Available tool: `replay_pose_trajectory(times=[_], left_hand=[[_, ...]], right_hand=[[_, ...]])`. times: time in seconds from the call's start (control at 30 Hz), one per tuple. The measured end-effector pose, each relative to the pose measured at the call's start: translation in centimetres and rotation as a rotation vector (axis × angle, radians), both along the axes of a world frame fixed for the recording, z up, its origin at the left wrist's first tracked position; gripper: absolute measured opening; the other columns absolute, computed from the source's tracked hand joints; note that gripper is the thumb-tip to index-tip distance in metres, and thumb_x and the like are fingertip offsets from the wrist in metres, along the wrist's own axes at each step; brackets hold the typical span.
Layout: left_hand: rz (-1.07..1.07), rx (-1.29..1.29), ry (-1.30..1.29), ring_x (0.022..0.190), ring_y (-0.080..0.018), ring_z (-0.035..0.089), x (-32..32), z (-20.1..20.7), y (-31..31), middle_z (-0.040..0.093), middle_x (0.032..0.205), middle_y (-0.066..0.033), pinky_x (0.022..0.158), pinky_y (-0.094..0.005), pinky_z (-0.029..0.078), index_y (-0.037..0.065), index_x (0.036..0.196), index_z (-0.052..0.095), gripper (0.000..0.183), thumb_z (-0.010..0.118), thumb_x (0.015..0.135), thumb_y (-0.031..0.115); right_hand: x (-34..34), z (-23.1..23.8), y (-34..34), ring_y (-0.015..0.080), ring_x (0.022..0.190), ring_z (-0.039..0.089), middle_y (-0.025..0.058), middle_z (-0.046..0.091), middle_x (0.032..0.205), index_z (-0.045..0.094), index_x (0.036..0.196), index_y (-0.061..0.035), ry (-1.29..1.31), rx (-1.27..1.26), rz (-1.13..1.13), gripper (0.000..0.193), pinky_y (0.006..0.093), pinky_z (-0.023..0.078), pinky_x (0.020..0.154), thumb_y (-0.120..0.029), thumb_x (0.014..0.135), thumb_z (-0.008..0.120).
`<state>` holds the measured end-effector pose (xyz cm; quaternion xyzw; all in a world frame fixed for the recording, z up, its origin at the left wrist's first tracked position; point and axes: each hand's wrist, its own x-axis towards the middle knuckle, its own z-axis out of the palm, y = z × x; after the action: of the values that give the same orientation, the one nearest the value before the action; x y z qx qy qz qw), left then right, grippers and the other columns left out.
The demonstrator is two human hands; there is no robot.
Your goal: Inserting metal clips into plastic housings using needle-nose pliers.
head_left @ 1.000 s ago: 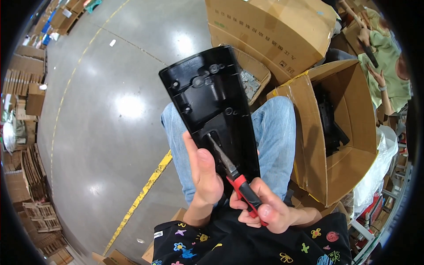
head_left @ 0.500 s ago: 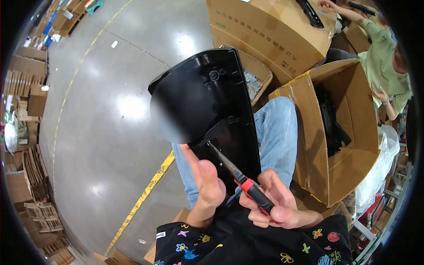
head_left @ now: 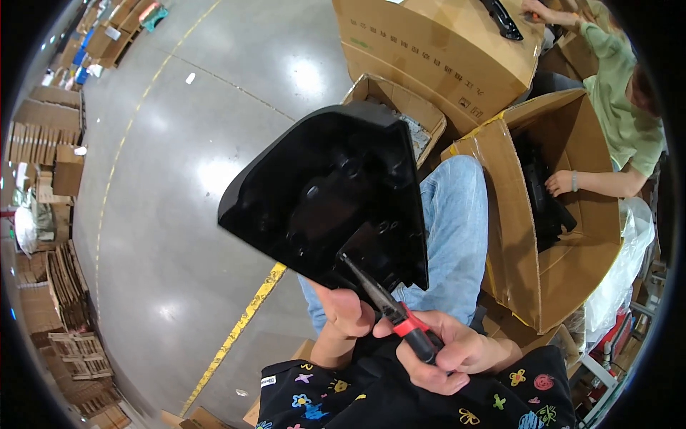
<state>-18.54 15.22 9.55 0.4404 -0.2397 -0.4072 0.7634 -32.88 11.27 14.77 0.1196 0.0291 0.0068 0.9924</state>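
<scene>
The black plastic panel (head_left: 325, 196) has swung round since a second ago: then it stood long and narrow above the knees, and now its broad ribbed inner face tilts toward the camera, wide edge to the left. That turn brings the recess near its lower edge under the tip of the screwdriver (head_left: 389, 311), so the work on that spot looks to be under way rather than finished.

The left hand (head_left: 346, 314) is closed round the panel's lower edge from beneath, thumb up against the plastic, holding it off the lap. The right hand (head_left: 454, 354) is wrapped shut on the screwdriver's red and black handle, the shaft slanting up and left into the panel.

There is no work surface here; the panel hangs above the person's jeans (head_left: 446, 236). Open cardboard boxes (head_left: 564, 236) stand just to the right, where another person's hand (head_left: 559, 183) reaches into one. A grey concrete floor (head_left: 164, 179) with a yellow line (head_left: 239, 332) spreads left, toward stacked flat cardboard (head_left: 53, 286).
</scene>
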Motion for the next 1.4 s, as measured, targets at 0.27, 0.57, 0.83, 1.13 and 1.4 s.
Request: replay_pose_trajectory(times=[0.27,0.57,0.83,1.13,1.4], left_hand=[[0.106,0.048,-0.172,0.084,-0.0286,0.06,0.6,-1.0,0.4,0.056,0.105,-0.0203,0.074,-0.0383,0.05,-0.007,0.125,0.039,0.092,0.033,0.081,0.074],[0.235,0.078,-0.406,0.127,-0.0261,0.033,2.4,-0.8,1.3,0.027,0.141,-0.0179,0.106,-0.0356,0.025,-0.005,0.142,0.002,0.086,0.043,0.091,0.051],[0.115,-0.096,-0.082,0.101,-0.0307,0.058,2.9,-0.8,0.4,0.054,0.115,-0.0249,0.085,-0.04,0.048,-0.002,0.131,0.034,0.074,0.026,0.092,0.061],[0.12,0.01,-0.011,0.107,-0.0315,0.057,0.5,-0.4,-0.3,0.051,0.123,-0.0223,0.088,-0.0413,0.048,-0.001,0.134,0.035,0.072,0.031,0.092,0.058],[-0.063,-0.032,0.221,0.101,-0.0151,0.055,3.1,1.3,-0.7,0.058,0.111,-0.0113,0.088,-0.0262,0.044,-0.004,0.124,0.039,0.061,0.075,0.075,0.008]], right_hand=[[0.3,0.2,-1.4,0.0113,0.056,0.057,0.01,0.063,0.082,0.048,0.118,0.009,0.461,-1.68,-0.24,0.044,0.0207,0.042,0.047,0.0,0.079,0.066],[2.1,3.7,-7.4,0.014,0.051,0.049,0.0017,0.052,0.075,0.06,0.115,-0.0089,0.397,-3.342,-0.398,0.042,0.026,0.042,0.043,-0.009,0.073,0.059],[1.0,0.4,-4.7,0.0148,0.074,0.054,0.0112,0.052,0.094,0.034,0.106,0.0007,0.537,-1.891,-0.467,0.043,0.024,0.047,0.069,0.002,0.077,0.066],[4.2,-2.7,-2.8,0.0095,0.083,0.043,0.0082,0.043,0.1,0.024,0.115,-0.0055,0.723,-1.606,-0.714,0.064,0.0245,0.039,0.073,0.0,0.072,0.072],[2.3,-2.5,-3.6,0.0107,0.082,0.05,0.0091,0.05,0.097,0.03,0.112,-0.0037,0.8,-1.733,-0.764,0.049,0.0248,0.041,0.077,0.011,0.074,0.058]])
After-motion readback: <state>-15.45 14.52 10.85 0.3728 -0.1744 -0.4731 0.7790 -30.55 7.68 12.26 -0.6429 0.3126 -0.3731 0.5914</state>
